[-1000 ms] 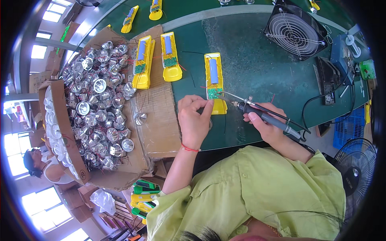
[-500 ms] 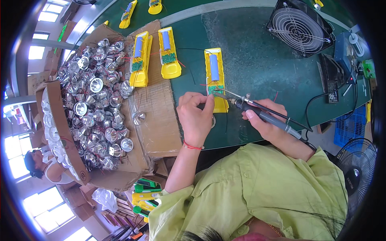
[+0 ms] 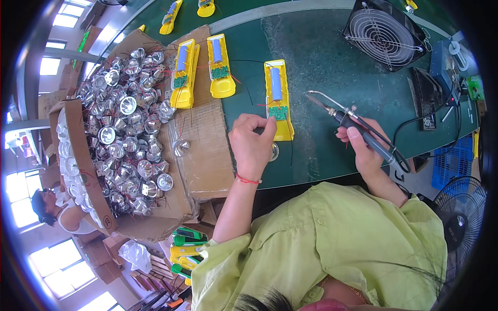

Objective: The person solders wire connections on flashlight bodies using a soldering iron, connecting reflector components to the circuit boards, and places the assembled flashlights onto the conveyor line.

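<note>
My right hand (image 3: pixel 367 150) is wrapped round a dark soldering iron (image 3: pixel 358 128) with a thin solder feed tube along it. Its tip points up and left, apart from the work. In front of me lies a yellow flashlight housing (image 3: pixel 283 130) with a blue battery cell (image 3: pixel 276 84) and a small green circuit board (image 3: pixel 278 112). My left hand (image 3: pixel 253 145) pinches at the board's left edge; what is between its fingertips is too small to make out. A silvery reflector cup (image 3: pixel 274 152) shows partly beside that hand. Thin red and black wires stick out of the housing.
Left stands a cardboard box (image 3: pixel 199 176) heaped with silvery reflectors (image 3: pixel 127 150). Two yellow housings (image 3: pixel 222 88) (image 3: pixel 182 96) lie beyond my left hand. A caged fan (image 3: pixel 384 36) and a blue soldering station (image 3: pixel 445 67) stand at the far right. The iron's cable (image 3: pixel 397 129) trails across the table.
My right hand has drawn the soldering iron away from the circuit board, to the right. My left hand stays pinched beside the board, almost unmoved.
</note>
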`<state>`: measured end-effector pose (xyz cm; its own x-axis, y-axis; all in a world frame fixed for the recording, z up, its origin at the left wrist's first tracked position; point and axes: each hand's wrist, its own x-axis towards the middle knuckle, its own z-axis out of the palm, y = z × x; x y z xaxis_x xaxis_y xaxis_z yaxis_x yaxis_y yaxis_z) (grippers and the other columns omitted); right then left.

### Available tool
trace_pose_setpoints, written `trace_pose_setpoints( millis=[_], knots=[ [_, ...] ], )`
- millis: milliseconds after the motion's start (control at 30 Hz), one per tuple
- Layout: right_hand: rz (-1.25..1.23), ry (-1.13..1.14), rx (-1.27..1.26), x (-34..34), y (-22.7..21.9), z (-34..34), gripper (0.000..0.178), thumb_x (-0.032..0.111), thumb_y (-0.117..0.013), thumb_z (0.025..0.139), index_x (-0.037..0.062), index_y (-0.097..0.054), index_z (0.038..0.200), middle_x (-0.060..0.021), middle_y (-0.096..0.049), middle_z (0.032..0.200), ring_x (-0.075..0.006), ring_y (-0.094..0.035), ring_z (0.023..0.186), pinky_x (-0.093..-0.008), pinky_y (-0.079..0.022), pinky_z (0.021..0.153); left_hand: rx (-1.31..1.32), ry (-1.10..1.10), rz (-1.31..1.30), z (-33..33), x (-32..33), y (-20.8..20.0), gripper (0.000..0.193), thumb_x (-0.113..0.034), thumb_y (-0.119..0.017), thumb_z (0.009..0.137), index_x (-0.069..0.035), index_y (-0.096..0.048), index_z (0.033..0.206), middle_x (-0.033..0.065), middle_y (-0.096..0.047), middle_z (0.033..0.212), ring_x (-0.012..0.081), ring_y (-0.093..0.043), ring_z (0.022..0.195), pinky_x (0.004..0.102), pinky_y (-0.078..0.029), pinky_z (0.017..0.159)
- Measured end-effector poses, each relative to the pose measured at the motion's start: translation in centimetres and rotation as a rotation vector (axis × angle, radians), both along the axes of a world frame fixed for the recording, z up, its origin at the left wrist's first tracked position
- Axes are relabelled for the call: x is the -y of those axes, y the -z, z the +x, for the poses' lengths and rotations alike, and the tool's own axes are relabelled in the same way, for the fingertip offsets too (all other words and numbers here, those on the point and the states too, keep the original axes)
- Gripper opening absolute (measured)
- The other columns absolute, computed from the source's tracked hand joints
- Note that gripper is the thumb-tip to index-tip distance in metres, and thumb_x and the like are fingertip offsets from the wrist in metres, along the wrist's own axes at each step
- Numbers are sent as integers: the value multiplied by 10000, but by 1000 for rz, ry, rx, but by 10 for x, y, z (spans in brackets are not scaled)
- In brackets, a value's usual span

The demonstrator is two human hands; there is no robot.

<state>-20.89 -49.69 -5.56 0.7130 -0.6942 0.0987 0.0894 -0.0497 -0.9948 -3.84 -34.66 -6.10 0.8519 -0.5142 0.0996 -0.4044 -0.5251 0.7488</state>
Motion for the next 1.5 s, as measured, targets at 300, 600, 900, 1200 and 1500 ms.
trace_pose_setpoints(
  millis=[300,600,900,1200,1500],
  knots=[
    [-97,-179,-112,-13,0,-1,243,99,-620,832,-59,-567,1009,-136,-670,822,-161,-667,756,-263,-529,689,-76,74,-191,0,-13,-1,104,-111,-684,772,-8,-674,783,91,-548,813,175,-532,795,279,-422,711],
    [-62,-153,-100,-19,7,11,221,103,-629,821,-41,-575,979,-125,-672,800,-165,-671,734,-259,-530,664,45,169,34,4,-5,3,100,-135,-709,705,-38,-692,721,93,-549,785,249,-493,778,347,-408,677],
    [-20,-120,-100,-19,-4,10,231,108,-614,839,-55,-559,994,-139,-667,816,-168,-665,749,-273,-538,677,10,172,26,7,-5,5,108,-147,-711,703,-41,-694,716,87,-553,771,250,-490,798,347,-407,690],
    [28,-79,-15,-13,3,7,242,102,-600,853,-63,-543,1020,-148,-654,833,-176,-654,753,-289,-544,696,1,179,58,7,-4,3,124,-167,-708,724,-44,-690,716,57,-536,726,209,-484,816,320,-393,738],
    [-3,46,36,19,12,9,227,86,-567,862,-75,-519,1014,-165,-636,820,-178,-628,674,-280,-527,622,-448,-95,-282,11,-7,-28,158,-171,-690,735,-25,-688,796,119,-648,771,221,-618,619,300,-488,575]
  ],
)
